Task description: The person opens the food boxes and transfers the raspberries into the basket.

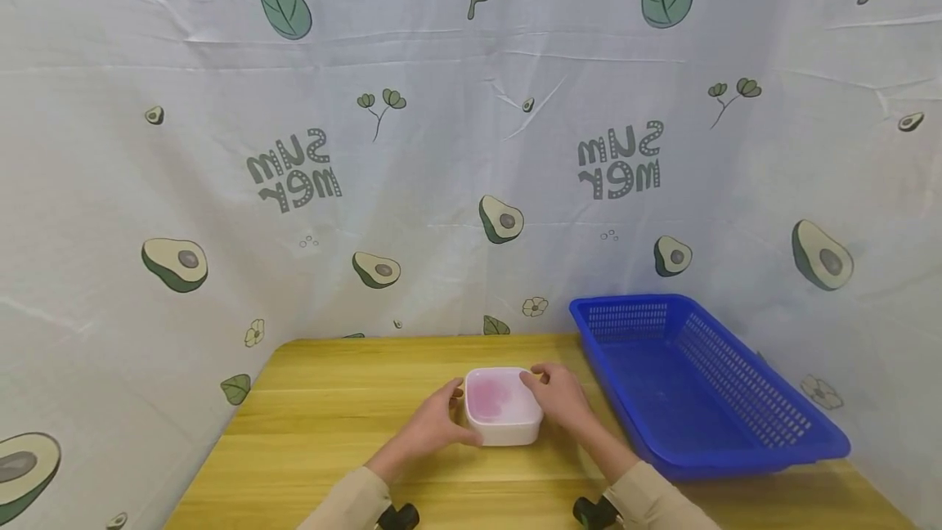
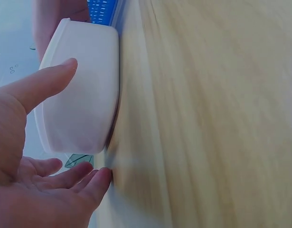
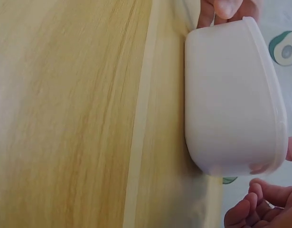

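Observation:
A white square food container (image 1: 503, 432) with a lid (image 1: 518, 401) stands on the table; a pink patch shows on or through the lid. My left hand (image 1: 434, 424) is at its left side. Its thumb (image 2: 58, 78) touches the container's wall, while the other fingers bend loosely beside it with a gap. At the right side, my right hand (image 1: 562, 395) has a fingertip at the lid's rim. Below it in the right wrist view, the other fingers (image 3: 259, 202) curl loosely, apart from the container.
A blue plastic basket (image 1: 736, 464) with slotted walls stands on the right of the wood-grain table (image 1: 331, 399). Behind the table hangs a white curtain (image 1: 441, 145) printed with avocados and leaves.

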`<state>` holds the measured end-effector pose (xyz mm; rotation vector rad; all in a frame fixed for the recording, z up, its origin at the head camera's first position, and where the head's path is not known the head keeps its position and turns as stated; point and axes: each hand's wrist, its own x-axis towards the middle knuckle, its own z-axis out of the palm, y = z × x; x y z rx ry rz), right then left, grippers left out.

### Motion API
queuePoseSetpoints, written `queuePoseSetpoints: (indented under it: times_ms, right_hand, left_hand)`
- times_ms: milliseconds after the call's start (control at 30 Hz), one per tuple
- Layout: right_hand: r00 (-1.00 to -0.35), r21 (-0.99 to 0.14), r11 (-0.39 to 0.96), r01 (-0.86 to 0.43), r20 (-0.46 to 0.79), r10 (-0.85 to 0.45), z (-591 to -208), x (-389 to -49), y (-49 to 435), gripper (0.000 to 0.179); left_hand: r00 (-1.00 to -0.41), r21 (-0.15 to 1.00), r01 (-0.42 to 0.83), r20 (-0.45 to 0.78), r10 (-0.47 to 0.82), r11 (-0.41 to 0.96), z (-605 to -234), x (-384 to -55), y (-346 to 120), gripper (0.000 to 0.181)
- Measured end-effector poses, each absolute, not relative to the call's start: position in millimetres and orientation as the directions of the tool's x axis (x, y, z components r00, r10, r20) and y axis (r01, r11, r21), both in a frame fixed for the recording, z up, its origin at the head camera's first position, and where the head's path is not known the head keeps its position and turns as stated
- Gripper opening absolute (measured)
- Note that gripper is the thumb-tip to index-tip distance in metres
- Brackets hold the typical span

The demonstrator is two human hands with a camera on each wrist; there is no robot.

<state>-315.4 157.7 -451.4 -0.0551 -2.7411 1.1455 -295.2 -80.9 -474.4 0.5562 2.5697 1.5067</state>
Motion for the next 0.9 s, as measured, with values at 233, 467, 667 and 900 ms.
queuePoseSetpoints:
  times_ms: [233, 467, 667, 900]
  right_hand:
    - [-0.986, -0.793, 0.610, 0.011, 0.093, 0.140, -455.0, -317.5, 155.8, 0.044]
    - [-0.988, -0.861, 0.509, 0.007, 0.073, 0.136, -459.0, -318.7, 154.8, 0.043]
    - [-0.988, -0.889, 0.458, 0.009, 0.062, 0.140, -462.7, -317.4, 154.4, 0.041]
    - [-0.987, -0.917, 0.398, 0.013, 0.051, 0.149, -469.5, -319.5, 153.6, 0.042]
  left_hand:
    - [-0.902, 0.880, 0.296, 0.129, 0.412, 0.372, -475.3, -296.6, -74.1, 0.097]
    - [-0.914, 0.893, 0.264, 0.110, 0.391, 0.365, -475.4, -296.2, -73.1, 0.105]
    - [-0.913, 0.907, 0.244, 0.094, 0.397, 0.345, -478.3, -299.1, -72.1, 0.108]
    - [-0.898, 0.914, 0.259, 0.110, 0.425, 0.311, -477.8, -303.2, -71.8, 0.106]
